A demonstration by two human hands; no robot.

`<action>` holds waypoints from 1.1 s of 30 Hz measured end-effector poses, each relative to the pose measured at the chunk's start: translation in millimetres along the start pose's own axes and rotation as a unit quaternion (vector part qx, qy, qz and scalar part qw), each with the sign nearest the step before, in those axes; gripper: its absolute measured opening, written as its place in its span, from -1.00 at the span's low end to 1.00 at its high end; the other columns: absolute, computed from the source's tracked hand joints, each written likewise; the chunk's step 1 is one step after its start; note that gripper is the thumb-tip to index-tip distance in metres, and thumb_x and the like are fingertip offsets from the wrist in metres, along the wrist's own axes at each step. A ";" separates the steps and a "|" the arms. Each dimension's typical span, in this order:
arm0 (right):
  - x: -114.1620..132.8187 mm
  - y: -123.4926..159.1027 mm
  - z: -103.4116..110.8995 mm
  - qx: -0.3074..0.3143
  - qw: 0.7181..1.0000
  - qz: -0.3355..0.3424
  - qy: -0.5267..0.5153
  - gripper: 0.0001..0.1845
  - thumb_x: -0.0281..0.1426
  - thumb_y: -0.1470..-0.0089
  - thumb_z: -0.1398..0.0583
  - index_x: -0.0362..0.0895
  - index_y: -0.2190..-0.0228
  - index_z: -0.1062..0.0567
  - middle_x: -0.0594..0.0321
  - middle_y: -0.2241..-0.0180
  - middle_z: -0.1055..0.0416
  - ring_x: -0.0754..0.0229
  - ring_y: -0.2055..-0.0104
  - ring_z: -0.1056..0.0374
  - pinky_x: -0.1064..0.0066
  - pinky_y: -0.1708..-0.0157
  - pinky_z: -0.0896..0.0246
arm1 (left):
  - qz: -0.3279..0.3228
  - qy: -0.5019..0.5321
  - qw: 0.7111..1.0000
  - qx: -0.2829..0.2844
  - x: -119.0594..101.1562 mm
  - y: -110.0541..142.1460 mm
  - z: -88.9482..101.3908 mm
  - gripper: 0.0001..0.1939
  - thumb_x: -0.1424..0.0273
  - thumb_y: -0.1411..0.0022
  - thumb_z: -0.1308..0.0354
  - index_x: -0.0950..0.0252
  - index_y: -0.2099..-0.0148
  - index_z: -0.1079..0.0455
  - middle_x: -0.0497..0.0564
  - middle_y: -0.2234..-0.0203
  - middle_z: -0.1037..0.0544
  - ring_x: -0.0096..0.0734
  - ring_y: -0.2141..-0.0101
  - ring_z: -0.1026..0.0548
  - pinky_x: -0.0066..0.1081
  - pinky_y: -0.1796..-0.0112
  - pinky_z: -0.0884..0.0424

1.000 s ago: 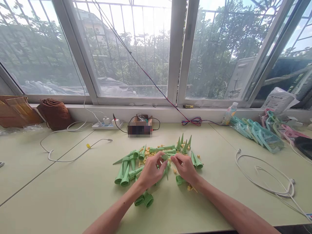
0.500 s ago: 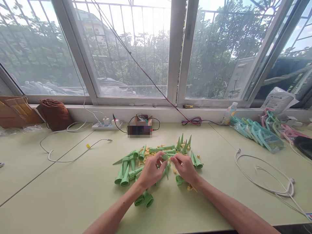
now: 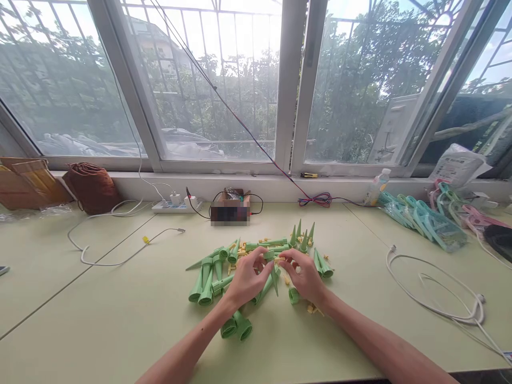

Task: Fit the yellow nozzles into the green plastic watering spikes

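Note:
My left hand (image 3: 250, 277) is closed on a green plastic plant watering spike (image 3: 274, 281), its tip pointing down toward the table. Close beside it, my right hand (image 3: 303, 274) pinches a small yellow valve (image 3: 279, 261) against or right next to the spike's upper part; the exact contact is too small to tell. Around both hands lie more green spikes (image 3: 206, 290) and loose yellow valves (image 3: 231, 269). Several spikes stand point-up (image 3: 304, 240) behind my right hand. A short green cap (image 3: 293, 295) lies below that hand.
Two wide-mouthed green spikes (image 3: 242, 326) lie near my left forearm. A power strip (image 3: 176, 207), a small box (image 3: 230, 210) and bundled wires (image 3: 316, 200) line the sill. White cables (image 3: 436, 314) coil at right, near bagged pastel hangers (image 3: 428, 224). A brown pouch (image 3: 93, 188) sits far left.
My right fingers have shifted slightly, so more of the yellow valve shows by the spike. The spike in my left hand has moved very slightly right; the view has shifted a little.

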State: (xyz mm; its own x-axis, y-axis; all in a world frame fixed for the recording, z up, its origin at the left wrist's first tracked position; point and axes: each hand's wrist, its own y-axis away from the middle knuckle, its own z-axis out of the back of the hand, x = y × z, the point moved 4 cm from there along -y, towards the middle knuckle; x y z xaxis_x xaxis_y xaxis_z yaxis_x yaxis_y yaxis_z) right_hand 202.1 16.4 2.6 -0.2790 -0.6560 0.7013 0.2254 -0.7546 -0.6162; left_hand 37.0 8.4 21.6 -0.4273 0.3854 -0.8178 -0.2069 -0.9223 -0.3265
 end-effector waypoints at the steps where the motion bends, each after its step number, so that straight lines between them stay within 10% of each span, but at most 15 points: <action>1: 0.0 0.0 0.0 -0.001 1.000 0.001 -0.001 -0.83 -0.33 -0.24 -0.14 -0.12 0.22 -0.50 0.18 0.31 -0.49 0.20 0.34 -0.38 0.45 0.45 -0.26 | 0.001 0.003 1.000 0.000 0.2 -0.3 0.0 -0.82 0.33 -0.20 -0.17 0.23 0.15 -0.31 -0.14 0.56 -0.37 -0.47 0.52 -0.33 -0.54 0.53 -0.26; 21: -4.4 -0.7 -0.3 -0.005 1.000 -0.021 0.005 -0.72 -0.21 -0.25 -0.13 -0.15 0.33 -0.51 0.19 0.42 -0.48 0.22 0.42 -0.34 0.45 0.46 -0.24 | -0.039 -0.050 0.998 -0.013 -6.9 1.6 0.1 -0.83 0.29 -0.25 -0.11 0.26 0.16 -0.31 -0.13 0.57 -0.36 -0.51 0.56 -0.30 -0.54 0.54 -0.23; 33: -7.3 -0.8 -1.0 -0.008 0.999 -0.024 0.046 -0.49 -0.13 -0.28 -0.06 -0.14 0.62 -0.31 0.38 0.66 -0.12 0.33 0.60 -0.01 0.48 0.58 0.03 | -0.046 -0.051 0.998 0.007 -7.0 2.9 -2.7 -0.80 0.27 -0.28 -0.08 0.27 0.11 -0.31 -0.11 0.56 -0.39 -0.49 0.54 -0.33 -0.53 0.53 -0.27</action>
State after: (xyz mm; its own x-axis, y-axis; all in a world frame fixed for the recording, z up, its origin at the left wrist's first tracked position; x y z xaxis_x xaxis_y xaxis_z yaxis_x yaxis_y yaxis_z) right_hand 203.0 21.8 -2.4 -0.3745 -0.6141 0.6947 0.1947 -0.7846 -0.5886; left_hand 41.8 2.9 25.0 -0.4940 0.4698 -0.7316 -0.2615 -0.8828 -0.3902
